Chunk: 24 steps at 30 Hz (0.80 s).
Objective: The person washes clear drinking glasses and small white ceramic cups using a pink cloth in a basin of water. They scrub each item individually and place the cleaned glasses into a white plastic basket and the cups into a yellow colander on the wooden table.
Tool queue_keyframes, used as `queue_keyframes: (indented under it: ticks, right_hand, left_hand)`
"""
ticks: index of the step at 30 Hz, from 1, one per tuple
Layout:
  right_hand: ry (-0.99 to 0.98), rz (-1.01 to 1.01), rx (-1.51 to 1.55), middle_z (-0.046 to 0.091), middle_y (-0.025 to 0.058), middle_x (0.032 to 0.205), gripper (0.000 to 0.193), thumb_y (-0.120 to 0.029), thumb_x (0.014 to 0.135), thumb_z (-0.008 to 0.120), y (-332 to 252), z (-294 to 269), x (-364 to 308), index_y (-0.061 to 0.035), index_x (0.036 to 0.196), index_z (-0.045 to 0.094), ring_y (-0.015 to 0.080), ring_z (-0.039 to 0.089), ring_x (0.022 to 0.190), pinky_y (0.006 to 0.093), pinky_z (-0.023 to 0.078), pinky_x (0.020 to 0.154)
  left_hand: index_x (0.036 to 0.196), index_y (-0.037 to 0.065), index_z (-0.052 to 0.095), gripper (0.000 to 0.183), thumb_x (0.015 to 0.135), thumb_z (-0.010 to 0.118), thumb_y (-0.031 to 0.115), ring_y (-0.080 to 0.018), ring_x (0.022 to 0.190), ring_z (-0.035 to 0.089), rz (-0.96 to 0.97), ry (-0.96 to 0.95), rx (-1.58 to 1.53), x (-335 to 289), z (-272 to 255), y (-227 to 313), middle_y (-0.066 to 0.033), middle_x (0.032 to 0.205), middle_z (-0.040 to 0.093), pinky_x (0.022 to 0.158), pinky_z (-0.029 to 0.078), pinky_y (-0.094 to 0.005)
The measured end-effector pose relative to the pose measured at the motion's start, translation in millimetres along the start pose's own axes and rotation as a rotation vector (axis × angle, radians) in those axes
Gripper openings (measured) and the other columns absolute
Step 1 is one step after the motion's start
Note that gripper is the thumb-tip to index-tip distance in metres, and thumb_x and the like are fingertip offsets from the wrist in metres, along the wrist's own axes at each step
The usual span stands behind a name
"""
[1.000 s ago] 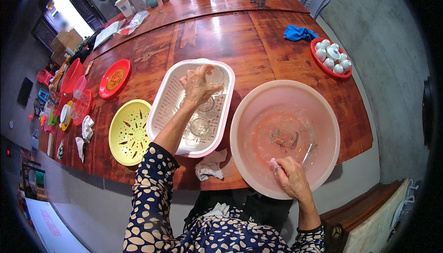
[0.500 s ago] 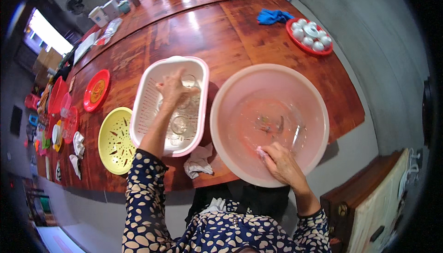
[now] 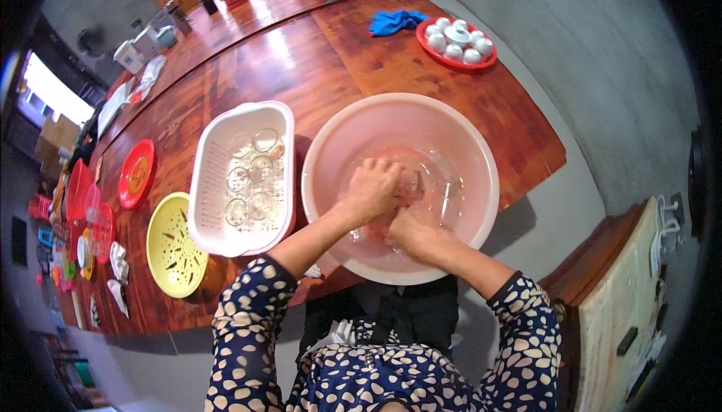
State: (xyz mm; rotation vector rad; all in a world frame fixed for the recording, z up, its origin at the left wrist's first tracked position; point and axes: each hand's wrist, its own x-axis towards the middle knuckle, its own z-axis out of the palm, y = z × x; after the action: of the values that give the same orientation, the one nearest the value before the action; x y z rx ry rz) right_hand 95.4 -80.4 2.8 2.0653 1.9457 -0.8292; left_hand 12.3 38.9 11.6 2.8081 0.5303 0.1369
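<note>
A large pale pink basin (image 3: 320, 225) holds water, and both my hands are inside it. My left hand (image 3: 374, 188) is curled round a clear drinking glass (image 3: 411, 183) near the basin's middle. Just below that glass, my right hand (image 3: 421, 236) is closed and slightly blurred; whatever its fingers hold is hidden. More clear glass (image 3: 450, 190) shows in the water right of my hands. To the left stands a white basket with a pink rim (image 3: 283, 122), where several clear glasses (image 3: 260, 205) sit on its bottom.
A yellow colander (image 3: 179, 283) and a red plate (image 3: 147, 158) are left of the basket. White cups (image 3: 452, 52) fill a red tray at the far right, beside a blue cloth (image 3: 392, 22). Crumpled white cloths (image 3: 118, 262) lie near the left table edge.
My left hand has left the basket and come over into the basin, beside my right hand. My right hand has moved toward the basin's middle. The whole view has shifted.
</note>
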Motion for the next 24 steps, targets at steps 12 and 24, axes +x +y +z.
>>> queue_keyframes:
  ticks: [12,24]
  right_hand:
    - [0.092,-0.036,-0.104,0.057,0.0266,0.112,0.025,-0.009,0.08,0.054,-3.9,-4.1,-19.6,-0.0028,0.101,0.068,0.0413,0.055,0.106,0.0474,0.049,0.085]
    - [1.111,-0.195,0.763,0.053,0.0148,0.095,0.025,0.006,0.077,0.058,-27.9,-39.1,-56.0,-0.0015,0.1,0.058,0.03,0.058,0.09,0.0375,0.049,0.073]
  left_hand:
    - [0.126,0.016,0.043,0.056,0.076,0.067,0.024,-0.0326,0.107,0.054,-0.072,0.062,-0.034,24.1,39.2,3.5,-0.0137,0.116,0.053,0.08,0.05,-0.0488]
    - [0.112,0.01,0.053,0.039,0.091,0.05,0.042,-0.0197,0.089,0.061,-0.763,0.002,-2.086,-16.7,-15.0,0.8,-0.0096,0.098,0.059,0.068,0.056,-0.0389]
